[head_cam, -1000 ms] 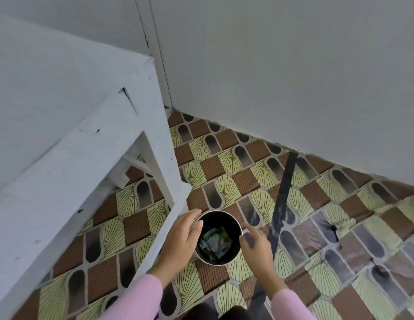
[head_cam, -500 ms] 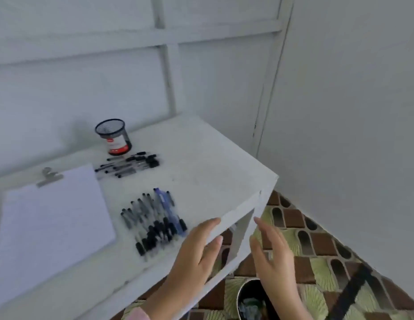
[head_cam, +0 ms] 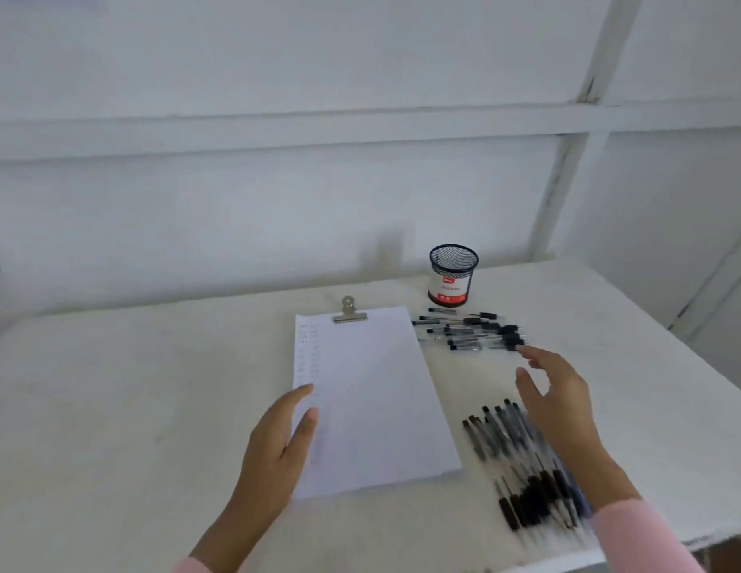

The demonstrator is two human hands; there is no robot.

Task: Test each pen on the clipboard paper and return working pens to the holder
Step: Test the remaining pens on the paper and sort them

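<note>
Pens [head_cam: 470, 333] beside holder [head_cam: 452, 275], clipboard [head_cam: 368, 397], white table [head_cam: 112, 407]

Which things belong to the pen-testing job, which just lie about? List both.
Job: white paper on metal-clipped clipboard; black mesh pen holder with red-and-white label; black pens beside it; nearer row of black pens.
Lying about: white painted table; white panelled wall.

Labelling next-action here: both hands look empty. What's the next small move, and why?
Probably the right hand pinches one pen from the pen group beside the mesh holder. Its open fingers point at that group's cap ends, it holds nothing, and no pens stick out of the holder. The left hand is at the left edge of the clipboard paper, placed to steady it.
</note>
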